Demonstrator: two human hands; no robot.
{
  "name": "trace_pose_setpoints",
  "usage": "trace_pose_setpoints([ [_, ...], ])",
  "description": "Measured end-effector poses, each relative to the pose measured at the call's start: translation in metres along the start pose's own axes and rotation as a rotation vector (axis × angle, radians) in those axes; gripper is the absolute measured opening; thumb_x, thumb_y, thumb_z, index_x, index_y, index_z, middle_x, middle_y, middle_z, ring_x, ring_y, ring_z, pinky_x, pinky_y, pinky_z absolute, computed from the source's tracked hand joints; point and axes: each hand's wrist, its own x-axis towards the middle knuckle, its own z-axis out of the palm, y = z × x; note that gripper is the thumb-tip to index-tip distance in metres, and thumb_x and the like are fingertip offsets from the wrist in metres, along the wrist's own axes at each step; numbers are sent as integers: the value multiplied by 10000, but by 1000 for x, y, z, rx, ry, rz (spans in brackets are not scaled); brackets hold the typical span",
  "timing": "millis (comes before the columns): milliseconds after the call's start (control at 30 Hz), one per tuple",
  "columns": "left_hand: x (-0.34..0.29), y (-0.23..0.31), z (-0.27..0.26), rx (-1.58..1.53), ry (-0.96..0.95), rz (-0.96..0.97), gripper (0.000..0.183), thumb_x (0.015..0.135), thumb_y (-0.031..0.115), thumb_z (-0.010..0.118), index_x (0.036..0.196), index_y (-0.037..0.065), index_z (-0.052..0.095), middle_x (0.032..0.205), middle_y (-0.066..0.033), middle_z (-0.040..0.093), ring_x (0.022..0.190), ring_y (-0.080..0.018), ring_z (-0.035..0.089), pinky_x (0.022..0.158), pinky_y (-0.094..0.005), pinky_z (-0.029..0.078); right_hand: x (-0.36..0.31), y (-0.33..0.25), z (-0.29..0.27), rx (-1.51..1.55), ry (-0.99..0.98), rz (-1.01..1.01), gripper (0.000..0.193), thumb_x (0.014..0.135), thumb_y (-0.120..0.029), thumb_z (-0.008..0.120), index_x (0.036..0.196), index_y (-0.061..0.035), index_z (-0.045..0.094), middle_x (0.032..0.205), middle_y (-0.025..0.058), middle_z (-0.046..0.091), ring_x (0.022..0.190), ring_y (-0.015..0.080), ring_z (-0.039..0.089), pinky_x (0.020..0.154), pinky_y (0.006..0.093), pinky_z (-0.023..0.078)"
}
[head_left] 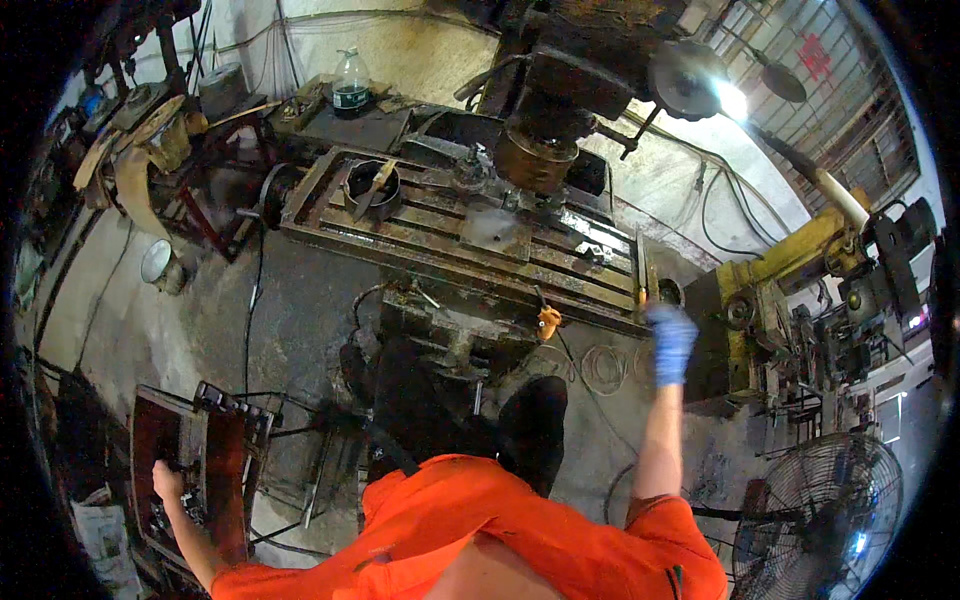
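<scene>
Left hand (168, 482), right hand (672, 343) apart | grimy slotted table (425, 220) | grey floor (312, 285) | fan (822, 522)

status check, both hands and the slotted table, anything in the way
Left hand over dark red stand, grip unclear. Gloved right hand blurred, near right end of slotted table. Possible obstacles on top: pot, small metal parts.

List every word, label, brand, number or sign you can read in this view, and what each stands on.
No text here reads clearly enough to quote.
Clear bottle on the bench at the back: dark label with pale print, too small to read.
Barred window at upper right: red marking, too blurred to read.
</scene>
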Motion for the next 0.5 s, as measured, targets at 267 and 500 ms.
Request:
trace_pose_setpoints([
  [267, 21, 54, -107, -1478, 105, -178, 194, 798, 133, 551, 946, 9, 531, 878, -45, 544, 782, -145, 513, 635, -296, 436, -63, -53, 195, 1242, -509, 865, 244, 730, -331, 647, 867, -130, 628, 748, 1, 561, 620, 139, 483, 584, 268, 387],
  [500, 35, 161, -137, -1911, -67, 8, 71, 815, 122, 480, 766, 71, 485, 750, -8, 448, 657, -123, 418, 615, -260, 375, -70, -111, 192, 1053, -117, 774, 239, 703, -241, 714, 735, -54, 569, 592, -25, 499, 495, 79, 456, 442, 231, 391],
])
